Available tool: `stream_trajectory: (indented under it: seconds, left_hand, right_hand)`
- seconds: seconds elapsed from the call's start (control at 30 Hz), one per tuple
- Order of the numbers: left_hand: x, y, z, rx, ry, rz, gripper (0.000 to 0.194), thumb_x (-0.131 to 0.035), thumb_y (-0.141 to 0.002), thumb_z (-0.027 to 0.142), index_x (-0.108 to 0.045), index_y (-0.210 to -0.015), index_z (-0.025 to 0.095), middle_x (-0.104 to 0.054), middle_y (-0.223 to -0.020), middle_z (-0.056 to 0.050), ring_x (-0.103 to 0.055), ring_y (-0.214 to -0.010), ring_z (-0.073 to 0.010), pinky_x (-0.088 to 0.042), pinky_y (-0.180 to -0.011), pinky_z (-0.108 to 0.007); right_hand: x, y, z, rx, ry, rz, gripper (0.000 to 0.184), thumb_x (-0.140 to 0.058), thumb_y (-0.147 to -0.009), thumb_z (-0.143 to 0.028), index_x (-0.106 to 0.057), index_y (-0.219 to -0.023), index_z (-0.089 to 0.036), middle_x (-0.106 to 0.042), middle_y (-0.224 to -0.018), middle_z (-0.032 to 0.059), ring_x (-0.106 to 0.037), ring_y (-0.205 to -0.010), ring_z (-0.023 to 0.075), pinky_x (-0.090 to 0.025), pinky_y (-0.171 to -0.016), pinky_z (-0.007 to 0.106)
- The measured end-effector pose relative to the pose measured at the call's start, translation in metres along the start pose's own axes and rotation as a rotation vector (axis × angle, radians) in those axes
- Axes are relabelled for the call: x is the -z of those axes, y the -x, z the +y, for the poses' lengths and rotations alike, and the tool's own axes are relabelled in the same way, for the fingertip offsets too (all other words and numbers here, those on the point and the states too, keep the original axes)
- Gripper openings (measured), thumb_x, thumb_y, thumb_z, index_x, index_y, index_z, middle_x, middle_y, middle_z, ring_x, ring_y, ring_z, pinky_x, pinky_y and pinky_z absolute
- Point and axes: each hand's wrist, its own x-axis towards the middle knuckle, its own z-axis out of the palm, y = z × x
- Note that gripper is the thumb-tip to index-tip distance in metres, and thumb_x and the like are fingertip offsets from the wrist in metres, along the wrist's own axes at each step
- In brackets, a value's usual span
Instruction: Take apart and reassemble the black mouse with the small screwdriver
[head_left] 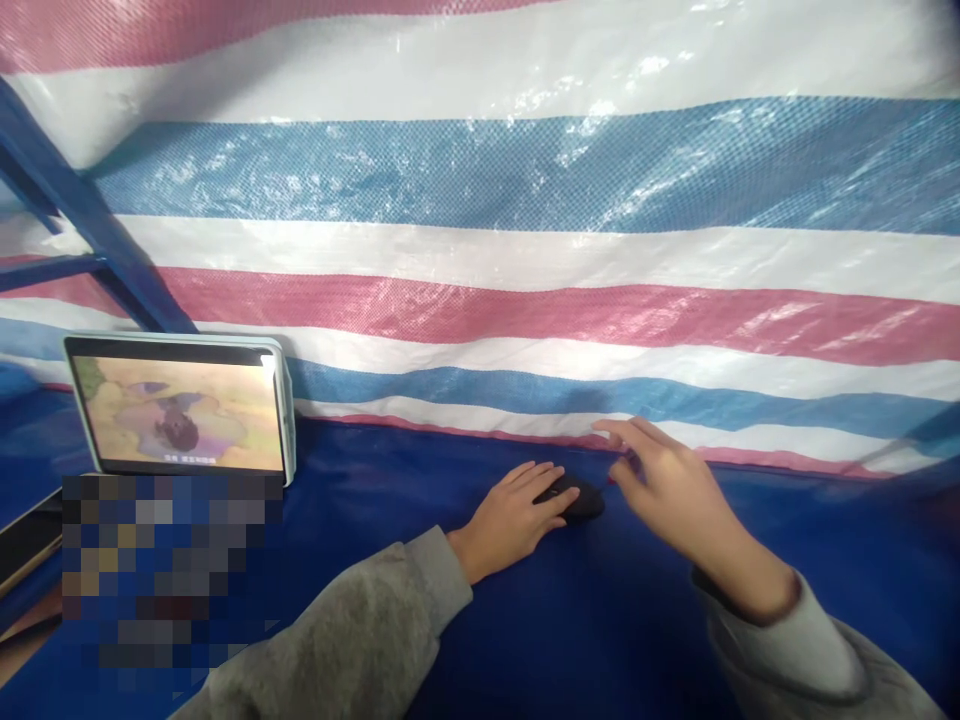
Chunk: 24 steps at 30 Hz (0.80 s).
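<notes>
My left hand lies over a black computer mouse, its fingers and thumb resting around the near end. The mouse sits on the dark blue surface, close to the foot of the striped sheet. To the right of the mouse, my right hand is raised with fingers bent and the thumb apart from them. Nothing can be made out between those fingers. A tiny red speck shows near the right thumb tip; what it is I cannot tell.
A tablet in a pale case leans upright at the left, playing a video. A blurred-out patch hides what lies before it. A dark flat device is at the left edge. Behind rises a striped plastic sheet, beside a blue metal frame.
</notes>
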Motion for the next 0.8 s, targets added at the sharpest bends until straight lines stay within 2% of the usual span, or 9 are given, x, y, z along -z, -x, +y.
stream_trajectory:
  seconds: [0.13, 0.3, 0.43, 0.57, 0.8]
  left_hand:
    - [-0.0002, 0.0001, -0.0004, 0.008, 0.01, -0.01, 0.038, -0.047, -0.101, 0.034, -0.052, -0.137, 0.022, -0.051, -0.144, -0.011, -0.045, -0.137, -0.0219, -0.037, -0.116, -0.043]
    - [0.0006, 0.0, -0.001, 0.021, 0.031, -0.017, 0.038, -0.047, -0.101, 0.033, -0.051, -0.137, 0.021, -0.051, -0.144, -0.011, -0.044, -0.138, -0.022, -0.036, -0.117, -0.043]
    - [0.0018, 0.001, -0.0004, 0.004, 0.085, -0.055, 0.041, -0.044, -0.102, 0.03, -0.046, -0.142, 0.021, -0.046, -0.148, -0.011, -0.038, -0.142, -0.0228, -0.033, -0.118, -0.045]
    - [0.0036, 0.0014, 0.0021, -0.02, 0.117, -0.091, 0.045, -0.042, -0.101, 0.021, -0.039, -0.146, 0.019, -0.041, -0.152, -0.012, -0.03, -0.146, -0.0238, -0.028, -0.12, -0.047]
    - [0.0043, -0.0011, 0.0041, 0.014, 0.054, -0.101, 0.044, -0.046, -0.101, 0.025, -0.041, -0.144, 0.021, -0.045, -0.148, -0.013, -0.041, -0.139, -0.0256, -0.037, -0.114, -0.045]
  right_hand:
    - [-0.0003, -0.0002, 0.0011, -0.029, -0.035, 0.021, 0.032, -0.043, -0.091, -0.02, -0.064, -0.115, -0.02, -0.071, -0.095, 0.0052, -0.066, -0.07, 0.0187, -0.048, -0.067, 0.032]
    - [0.0001, -0.0006, -0.0006, -0.01, 0.015, 0.025, 0.035, -0.047, -0.085, -0.016, -0.064, -0.115, -0.021, -0.07, -0.102, 0.0058, -0.065, -0.07, 0.0188, -0.047, -0.063, 0.031]
    - [0.0004, -0.0009, -0.0012, -0.016, 0.01, 0.059, 0.031, -0.043, -0.09, -0.022, -0.065, -0.113, -0.02, -0.07, -0.095, 0.0057, -0.065, -0.067, 0.0184, -0.046, -0.061, 0.03]
    - [0.0008, -0.0005, 0.0002, 0.007, 0.029, 0.062, 0.034, -0.047, -0.084, -0.016, -0.064, -0.113, -0.021, -0.07, -0.094, 0.0046, -0.064, -0.069, 0.0185, -0.044, -0.059, 0.029]
    - [-0.0003, -0.0016, 0.0028, -0.049, -0.04, 0.051, 0.031, -0.044, -0.091, -0.023, -0.062, -0.115, -0.02, -0.07, -0.093, 0.0053, -0.065, -0.068, 0.0186, -0.047, -0.065, 0.032]
